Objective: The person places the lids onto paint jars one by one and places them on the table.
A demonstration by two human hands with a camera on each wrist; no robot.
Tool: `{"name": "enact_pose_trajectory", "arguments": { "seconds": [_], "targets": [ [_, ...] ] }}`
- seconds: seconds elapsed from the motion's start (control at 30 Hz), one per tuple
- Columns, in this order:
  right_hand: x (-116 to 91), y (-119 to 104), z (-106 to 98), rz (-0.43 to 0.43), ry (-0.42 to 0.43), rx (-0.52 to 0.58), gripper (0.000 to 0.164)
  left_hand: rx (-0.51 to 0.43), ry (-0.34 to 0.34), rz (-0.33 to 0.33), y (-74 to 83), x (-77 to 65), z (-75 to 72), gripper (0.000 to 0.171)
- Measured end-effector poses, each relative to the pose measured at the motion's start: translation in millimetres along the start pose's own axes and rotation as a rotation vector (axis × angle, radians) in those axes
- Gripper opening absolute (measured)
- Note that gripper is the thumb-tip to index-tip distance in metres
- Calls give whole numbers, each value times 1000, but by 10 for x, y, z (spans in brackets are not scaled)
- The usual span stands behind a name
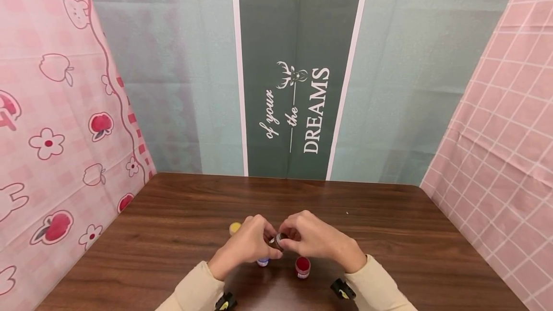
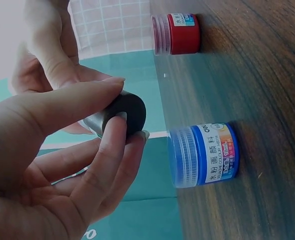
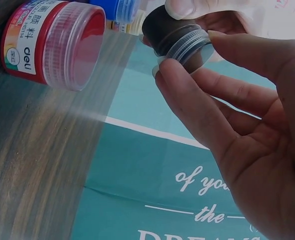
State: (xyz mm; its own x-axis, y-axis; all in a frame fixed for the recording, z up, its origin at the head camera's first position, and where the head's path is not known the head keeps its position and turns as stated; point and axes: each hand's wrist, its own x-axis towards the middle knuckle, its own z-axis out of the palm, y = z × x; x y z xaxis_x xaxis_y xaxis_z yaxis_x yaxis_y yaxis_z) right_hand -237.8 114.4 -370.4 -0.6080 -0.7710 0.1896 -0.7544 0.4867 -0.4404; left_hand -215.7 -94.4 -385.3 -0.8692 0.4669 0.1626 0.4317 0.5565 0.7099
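Both hands hold a small black gouache paint jar (image 3: pixel 162 31) tipped on its side above the table. My left hand (image 1: pixel 248 243) grips the dark body, thumb on one side and fingers on the other, with the base (image 2: pixel 135 114) facing the left wrist camera. At the other end, the thumb and fingers of my right hand (image 1: pixel 317 238) pinch the clear ribbed lid (image 3: pixel 191 49), which sits on the jar's mouth. A blue paint jar (image 2: pixel 207 156) stands below the left hand, and a red paint jar (image 1: pixel 302 267) stands below the right one.
A yellow-topped jar (image 1: pixel 234 228) stands beyond the left wrist, partly hidden by that hand. The brown wooden table (image 1: pixel 367 215) ends at a green-grey cloth backdrop (image 1: pixel 285 37). Pink cloths hang at both sides.
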Motion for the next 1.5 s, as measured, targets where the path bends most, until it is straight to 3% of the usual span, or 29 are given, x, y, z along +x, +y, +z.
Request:
{"name": "enact_pose_trajectory", "arguments": {
  "seconds": [0.7,0.93,1.07,1.2,1.5],
  "targets": [
    [-6,1,3,11,6,8,10,-5,-16,-12,26,-8,8,15],
    [-8,20,-3,-28,28,1,13,2,-2,-13,12,-3,-7,16],
    [-24,25,-18,-52,34,110,21,15,3,-12,6,3,-19,16],
    [-17,41,-17,-130,43,173,27,10,-3,-17,6,4,-28,16],
    [1,69,-25,-194,50,112,27,7,-7,-15,4,8,-34,15]
  ]
}}
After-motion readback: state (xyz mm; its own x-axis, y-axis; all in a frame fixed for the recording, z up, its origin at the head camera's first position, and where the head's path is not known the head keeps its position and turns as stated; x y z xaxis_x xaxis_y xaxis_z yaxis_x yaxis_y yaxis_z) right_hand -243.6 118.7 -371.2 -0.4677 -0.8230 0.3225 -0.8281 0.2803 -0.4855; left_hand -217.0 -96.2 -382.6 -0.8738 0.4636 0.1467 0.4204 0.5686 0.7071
